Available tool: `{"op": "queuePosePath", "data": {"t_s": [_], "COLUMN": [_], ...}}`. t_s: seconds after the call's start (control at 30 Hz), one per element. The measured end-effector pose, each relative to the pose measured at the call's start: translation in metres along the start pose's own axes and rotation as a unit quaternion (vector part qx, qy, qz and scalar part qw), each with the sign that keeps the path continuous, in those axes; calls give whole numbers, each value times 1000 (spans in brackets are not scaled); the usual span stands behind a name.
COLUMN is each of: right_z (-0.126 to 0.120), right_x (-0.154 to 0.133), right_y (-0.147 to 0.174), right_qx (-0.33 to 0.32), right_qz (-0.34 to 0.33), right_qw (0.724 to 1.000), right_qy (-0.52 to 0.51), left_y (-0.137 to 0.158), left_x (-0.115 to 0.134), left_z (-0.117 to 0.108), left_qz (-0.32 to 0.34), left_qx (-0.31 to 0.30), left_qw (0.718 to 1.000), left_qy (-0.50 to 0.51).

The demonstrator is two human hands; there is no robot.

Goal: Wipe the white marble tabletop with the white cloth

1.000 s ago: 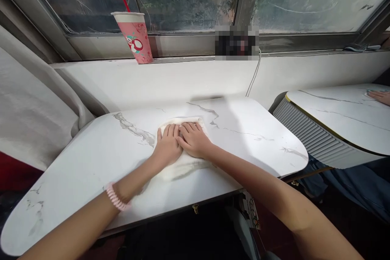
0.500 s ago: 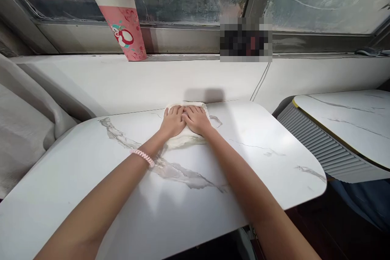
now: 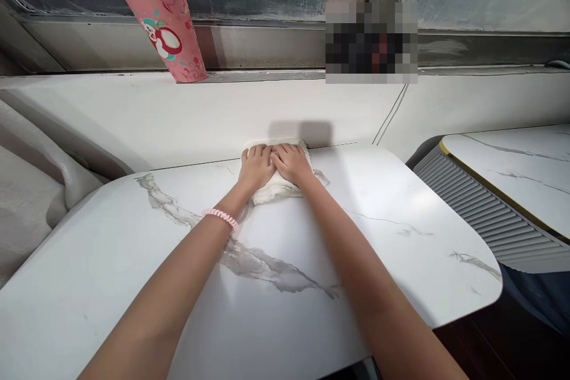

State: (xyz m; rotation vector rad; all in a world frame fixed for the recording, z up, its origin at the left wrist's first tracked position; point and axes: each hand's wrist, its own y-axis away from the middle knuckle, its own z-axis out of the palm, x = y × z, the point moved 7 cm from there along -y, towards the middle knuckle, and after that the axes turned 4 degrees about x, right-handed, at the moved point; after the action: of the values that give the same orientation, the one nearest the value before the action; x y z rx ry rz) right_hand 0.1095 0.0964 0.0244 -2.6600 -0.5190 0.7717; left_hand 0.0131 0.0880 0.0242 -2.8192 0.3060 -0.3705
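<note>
A folded cream-white cloth [image 3: 279, 189] lies at the far edge of the white marbled table [image 3: 276, 332], up against the wall. My left hand [image 3: 257, 166] presses flat on its left part, fingers stretched forward and a pink coiled band [image 3: 221, 218] around the wrist. Right beside it, my right hand [image 3: 291, 163] rests flat on the cloth's right part. The thumbs meet in the middle. Both palms hide much of the cloth, and its back edge touches the wall.
On the window ledge stand a pink paper cup [image 3: 162, 29] and a blurred-out dark object [image 3: 371, 44]. Beige fabric [image 3: 27, 190] borders the table at left. Another marbled table [image 3: 521, 172] with a ribbed side stands at right. Thin cords [image 3: 392, 113] hang down the wall.
Both hands have pushed the cloth slightly forward, closer to the wall. The view has shifted nearer, so the cup looks larger and further left.
</note>
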Motion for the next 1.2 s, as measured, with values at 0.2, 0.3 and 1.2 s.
{"op": "queuePosePath", "data": {"t_s": [0.2, 0.3, 1.2], "right_z": [-9, -18, -110], "right_x": [-8, -15, 2], "right_y": [25, 47, 213], "right_qx": [-10, -19, -103], "right_qz": [-18, -23, -152], "right_qw": [1000, 1000, 983], "right_qy": [-14, -9, -30], "left_y": [30, 51, 195], "left_x": [16, 28, 155], "left_z": [-8, -13, -20], "left_qz": [-11, -13, -2], "left_qx": [4, -5, -141], "left_qw": [1000, 1000, 989], "left_qy": [-6, -13, 44]}}
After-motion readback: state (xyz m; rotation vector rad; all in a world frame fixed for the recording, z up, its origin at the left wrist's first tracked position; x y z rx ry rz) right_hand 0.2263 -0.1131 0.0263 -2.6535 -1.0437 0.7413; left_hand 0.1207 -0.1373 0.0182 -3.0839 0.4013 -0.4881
